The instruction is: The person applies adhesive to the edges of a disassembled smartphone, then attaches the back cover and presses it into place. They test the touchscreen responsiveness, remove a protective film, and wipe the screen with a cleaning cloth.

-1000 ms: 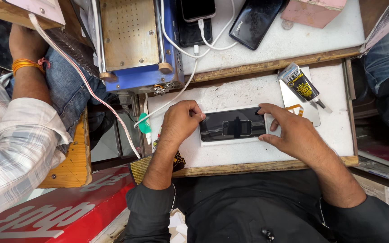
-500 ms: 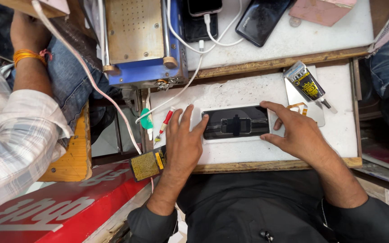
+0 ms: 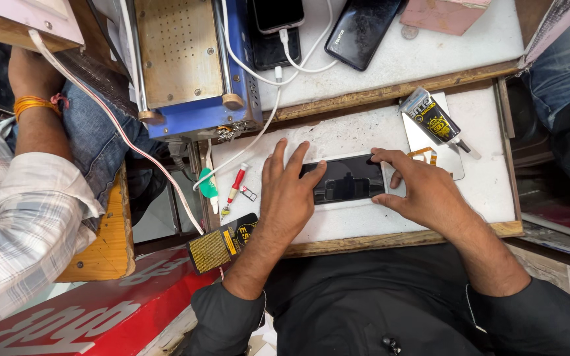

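Note:
A dark phone screen (image 3: 348, 179) lies flat on the white work board (image 3: 364, 135) in front of me. My left hand (image 3: 289, 191) rests palm down with fingers spread, its fingertips touching the screen's left end. At the screen's right end, my right hand (image 3: 420, 188) pinches the edge between thumb and fingers. A flex cable (image 3: 423, 153) shows just above my right hand.
A glue tube (image 3: 435, 120) lies on a clear sheet at the board's back right. A red screwdriver (image 3: 233, 190) and a yellow-black tool (image 3: 222, 242) lie at the left. A blue machine (image 3: 189, 62), charging phones (image 3: 363, 29) and cables sit behind. Another person's arm (image 3: 28, 198) is at far left.
My left hand has opened from a loose fist over the screen to a flat, spread palm at its left end. The view has shifted slightly; my right hand stays at the right end.

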